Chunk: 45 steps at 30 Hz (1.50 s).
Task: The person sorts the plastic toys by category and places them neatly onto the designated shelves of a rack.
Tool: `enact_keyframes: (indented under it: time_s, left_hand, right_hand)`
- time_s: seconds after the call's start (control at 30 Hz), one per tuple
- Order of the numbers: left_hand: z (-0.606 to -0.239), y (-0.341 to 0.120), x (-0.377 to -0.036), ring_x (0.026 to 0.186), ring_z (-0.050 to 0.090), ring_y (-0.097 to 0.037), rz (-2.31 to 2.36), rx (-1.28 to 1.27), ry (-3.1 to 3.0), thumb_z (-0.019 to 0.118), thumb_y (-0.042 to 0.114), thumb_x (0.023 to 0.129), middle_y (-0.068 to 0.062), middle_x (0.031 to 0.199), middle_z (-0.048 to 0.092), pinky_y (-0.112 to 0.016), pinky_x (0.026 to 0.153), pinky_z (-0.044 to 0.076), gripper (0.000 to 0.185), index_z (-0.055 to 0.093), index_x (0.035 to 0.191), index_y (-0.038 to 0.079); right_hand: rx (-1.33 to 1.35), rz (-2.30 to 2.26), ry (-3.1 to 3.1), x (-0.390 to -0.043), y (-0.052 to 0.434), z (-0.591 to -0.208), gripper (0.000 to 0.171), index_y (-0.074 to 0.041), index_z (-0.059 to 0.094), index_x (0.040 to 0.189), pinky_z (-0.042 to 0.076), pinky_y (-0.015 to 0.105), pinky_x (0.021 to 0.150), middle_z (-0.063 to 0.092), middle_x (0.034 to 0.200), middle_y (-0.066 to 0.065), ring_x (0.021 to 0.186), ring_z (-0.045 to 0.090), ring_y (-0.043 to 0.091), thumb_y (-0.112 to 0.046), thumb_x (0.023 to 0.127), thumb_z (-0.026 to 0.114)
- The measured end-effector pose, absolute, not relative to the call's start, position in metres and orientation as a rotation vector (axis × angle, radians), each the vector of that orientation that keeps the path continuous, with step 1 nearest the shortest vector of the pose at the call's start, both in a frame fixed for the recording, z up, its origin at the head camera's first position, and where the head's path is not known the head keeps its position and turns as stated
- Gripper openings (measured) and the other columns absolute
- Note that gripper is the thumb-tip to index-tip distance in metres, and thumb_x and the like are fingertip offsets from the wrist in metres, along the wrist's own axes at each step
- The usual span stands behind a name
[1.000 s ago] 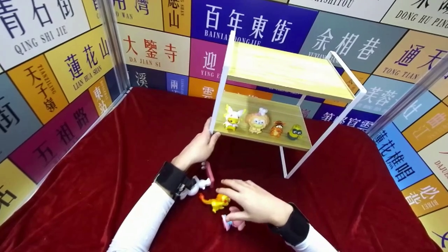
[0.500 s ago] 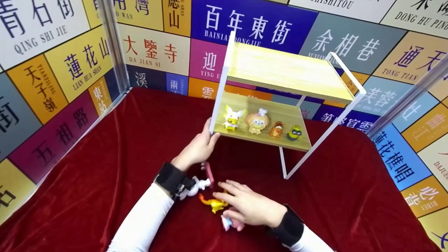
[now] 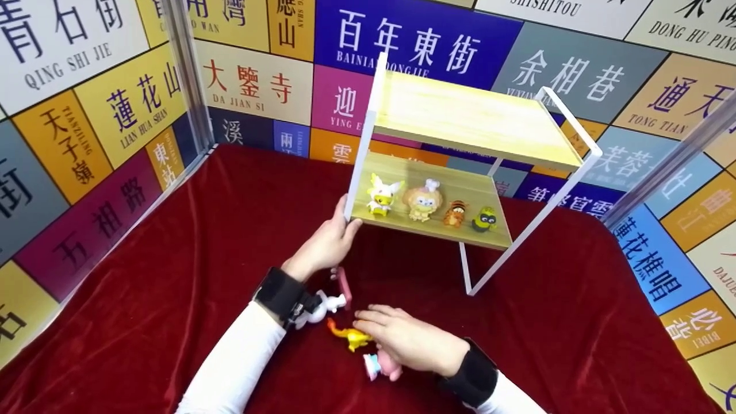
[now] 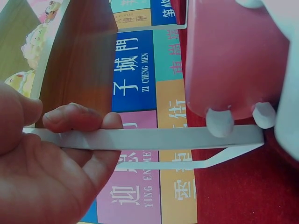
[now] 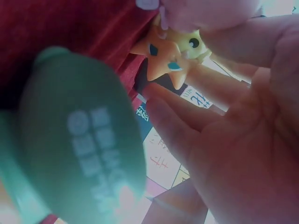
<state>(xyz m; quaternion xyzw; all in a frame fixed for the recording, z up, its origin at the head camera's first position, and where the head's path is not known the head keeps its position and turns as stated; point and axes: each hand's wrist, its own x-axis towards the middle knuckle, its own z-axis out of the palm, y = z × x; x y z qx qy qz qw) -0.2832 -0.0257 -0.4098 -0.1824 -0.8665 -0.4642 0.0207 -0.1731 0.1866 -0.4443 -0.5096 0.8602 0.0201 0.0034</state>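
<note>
My left hand [image 3: 325,244] grips the white left post [image 3: 361,149] of a two-tier wooden shelf; in the left wrist view its fingers curl round the post [image 4: 163,139]. Low over the red cloth, my right hand [image 3: 417,339] reaches above a yellow figurine [image 3: 356,339] with an orange tail tip, partly covering it. A pink figurine [image 3: 388,365] lies below that palm. In the right wrist view the fingers extend behind an orange star-shaped piece [image 5: 163,58] and the thumb is near the pink figurine [image 5: 210,14]; firm contact cannot be told.
On the lower shelf board [image 3: 402,167] stand several small figurines. A white figurine [image 3: 322,307] with a pink board [image 3: 344,286] lies under my left wrist. A green rounded object [image 5: 84,135] fills the right wrist view's left side. Lettered panels [image 3: 420,34] wall the back and sides.
My right hand has shifted slightly left and its fingers have drawn together over the yellow figurine. The left hand keeps its grip on the post.
</note>
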Motion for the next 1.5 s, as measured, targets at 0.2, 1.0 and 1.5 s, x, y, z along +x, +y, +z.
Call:
enact_keyframes:
  time_s: [0.2,1.0,1.5]
  left_hand:
    - [-0.408,-0.023,-0.283,0.088,0.064,-0.031,-1.441,-0.564,-2.692,0.040,0.028,0.110,-0.030,0.115,0.066,-0.043,0.088,0.051,0.069,0.004,0.160,-0.002]
    - [-0.409,-0.025,-0.283,0.078,0.061,-0.029,-1.425,-0.568,-2.665,0.042,0.025,0.109,-0.026,0.099,0.067,-0.044,0.082,0.052,0.067,0.008,0.159,-0.003]
    - [-0.408,-0.026,-0.282,0.072,0.056,-0.025,-1.446,-0.549,-2.690,0.042,0.027,0.109,-0.021,0.090,0.064,-0.041,0.079,0.051,0.068,0.006,0.160,0.000]
  right_hand:
    - [-1.540,-0.023,2.681,-0.175,0.188,-0.441,0.042,-0.006,0.061,0.136,0.043,0.041,0.112,0.063,0.138,0.010,0.131,0.055,0.032,-0.004,0.094,0.056]
    - [-1.563,-0.159,2.841,-0.183,0.187,-0.446,0.029,-0.014,0.069,0.102,0.053,0.031,0.089,0.070,0.096,-0.001,0.095,0.066,0.015,-0.008,0.076,0.078]
    - [-1.698,-0.210,2.844,-0.185,0.200,-0.426,0.033,-0.017,0.065,0.110,0.052,0.028,0.077,0.061,0.098,-0.006,0.084,0.060,0.010,-0.013,0.080,0.076]
